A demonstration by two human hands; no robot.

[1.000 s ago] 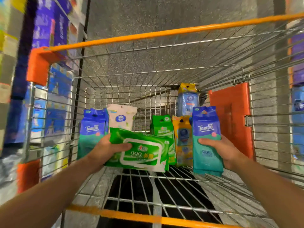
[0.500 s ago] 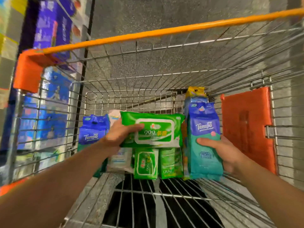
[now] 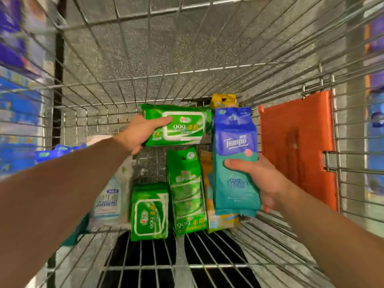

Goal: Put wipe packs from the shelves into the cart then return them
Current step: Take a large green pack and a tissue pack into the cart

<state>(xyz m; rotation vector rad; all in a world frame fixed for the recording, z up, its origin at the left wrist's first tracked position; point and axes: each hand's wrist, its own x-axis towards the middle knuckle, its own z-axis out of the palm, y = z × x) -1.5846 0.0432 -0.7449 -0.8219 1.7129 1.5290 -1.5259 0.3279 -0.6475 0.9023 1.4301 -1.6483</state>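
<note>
My left hand [image 3: 139, 135] grips a flat green 999 wipe pack [image 3: 182, 125] by its left end, held above the packs inside the wire cart [image 3: 187, 75]. A tall blue and teal Tempo pack [image 3: 234, 159] stands upright in the grip of my right hand [image 3: 259, 179], to the right of the green one. Below them lie a small green pack [image 3: 149, 213], a long green 999 pack [image 3: 188, 192], an orange pack [image 3: 207, 183], a white pack [image 3: 108, 202] and another blue Tempo pack [image 3: 60, 149], partly hidden by my left arm.
An orange plastic flap [image 3: 297, 142] hangs on the cart's right wall. A yellow pack top [image 3: 223, 100] shows behind the held Tempo pack. Blurred shelves of blue and purple goods [image 3: 16, 96] stand to the left, more [image 3: 376, 113] to the right.
Both hands have risen and moved forward with their packs, the green one now well above the packs in the cart. The view has tilted down into the cart.
</note>
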